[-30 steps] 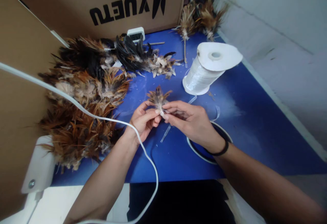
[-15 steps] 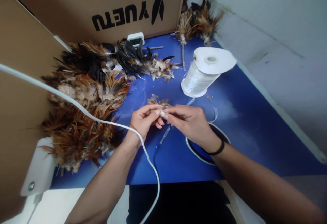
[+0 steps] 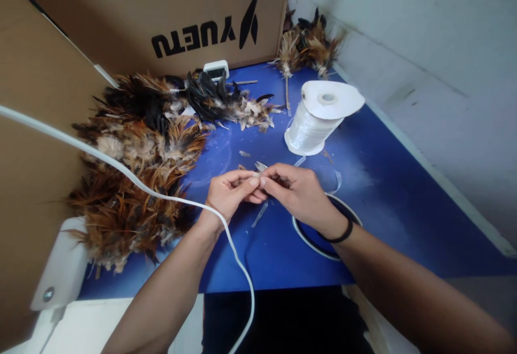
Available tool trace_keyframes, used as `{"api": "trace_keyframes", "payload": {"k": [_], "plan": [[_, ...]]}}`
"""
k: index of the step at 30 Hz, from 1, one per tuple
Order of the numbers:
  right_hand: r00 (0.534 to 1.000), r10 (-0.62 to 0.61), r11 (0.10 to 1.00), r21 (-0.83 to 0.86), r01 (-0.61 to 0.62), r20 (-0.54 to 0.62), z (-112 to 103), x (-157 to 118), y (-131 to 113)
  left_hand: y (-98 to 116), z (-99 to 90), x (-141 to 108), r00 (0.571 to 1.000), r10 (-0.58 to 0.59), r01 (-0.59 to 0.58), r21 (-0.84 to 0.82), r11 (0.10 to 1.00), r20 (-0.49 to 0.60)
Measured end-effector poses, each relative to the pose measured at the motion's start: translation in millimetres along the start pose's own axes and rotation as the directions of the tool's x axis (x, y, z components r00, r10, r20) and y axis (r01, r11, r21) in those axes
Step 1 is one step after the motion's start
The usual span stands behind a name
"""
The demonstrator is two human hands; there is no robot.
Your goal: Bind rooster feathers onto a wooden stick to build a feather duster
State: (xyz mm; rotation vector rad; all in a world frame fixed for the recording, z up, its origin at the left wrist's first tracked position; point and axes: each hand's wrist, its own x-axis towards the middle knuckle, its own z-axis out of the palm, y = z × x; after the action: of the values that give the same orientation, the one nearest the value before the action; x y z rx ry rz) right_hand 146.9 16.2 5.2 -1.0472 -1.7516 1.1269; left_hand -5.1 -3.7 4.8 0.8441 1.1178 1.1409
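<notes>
My left hand and my right hand meet over the table, thumb tips nearly touching. Both are closed in a pinch on a small feather bunch. Most of the bunch is hidden by my fingers; only pale and brown tips stick out beyond them. A clear ribbon end hangs out below my hands. More clear ribbon curls on the table past my right wrist. Behind it stands a white spool wound with the same shiny ribbon.
Brown and black feather bunches pile up at the left. More feather bunches lean at the back right. A round dark-rimmed object lies under my right forearm. A white cable crosses before my left wrist. A cardboard box stands behind.
My hands have turned the feather bunch, so fewer feathers and no white tied end show now. My fingers have drawn closer together. The view has tilted slightly.
</notes>
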Motion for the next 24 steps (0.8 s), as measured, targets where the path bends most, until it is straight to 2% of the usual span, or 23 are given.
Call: {"api": "trace_keyframes", "payload": {"k": [8, 11, 15, 17, 21, 24], "plan": [[0.985, 0.165, 0.977, 0.131, -0.169, 0.043, -5.2, 4.2, -10.4, -0.5, -1.4, -0.3, 0.998, -0.061, 0.063, -0.058, 0.996, 0.028], [0.986, 0.166, 0.978, 0.125, -0.168, 0.025, -5.1, 4.6, -9.2, 1.4, -1.1, -1.3, 0.995, -0.09, 0.092, -0.071, 0.993, 0.038], [0.996, 0.091, 0.993, 0.07, -0.091, -0.003, -4.4, 4.1, -3.8, 4.0, -2.3, -0.7, 0.994, -0.108, 0.11, -0.128, 0.986, 0.025], [0.993, 0.102, 0.988, 0.112, -0.108, 0.054, -4.0, 3.6, -2.8, 5.0, -3.4, 0.2, 0.992, -0.124, 0.125, -0.161, 0.979, 0.019], [0.962, 0.168, 0.94, 0.259, -0.222, 0.216, -3.5, 3.3, -6.4, 6.8, -5.5, 1.8, 0.987, -0.16, 0.16, -0.246, 0.956, 0.022], [0.956, 0.14, 0.93, 0.298, -0.216, 0.258, -2.7, 3.6, -9.1, 8.4, -6.6, 2.0, 0.978, -0.204, 0.208, -0.321, 0.924, 0.047]]}}
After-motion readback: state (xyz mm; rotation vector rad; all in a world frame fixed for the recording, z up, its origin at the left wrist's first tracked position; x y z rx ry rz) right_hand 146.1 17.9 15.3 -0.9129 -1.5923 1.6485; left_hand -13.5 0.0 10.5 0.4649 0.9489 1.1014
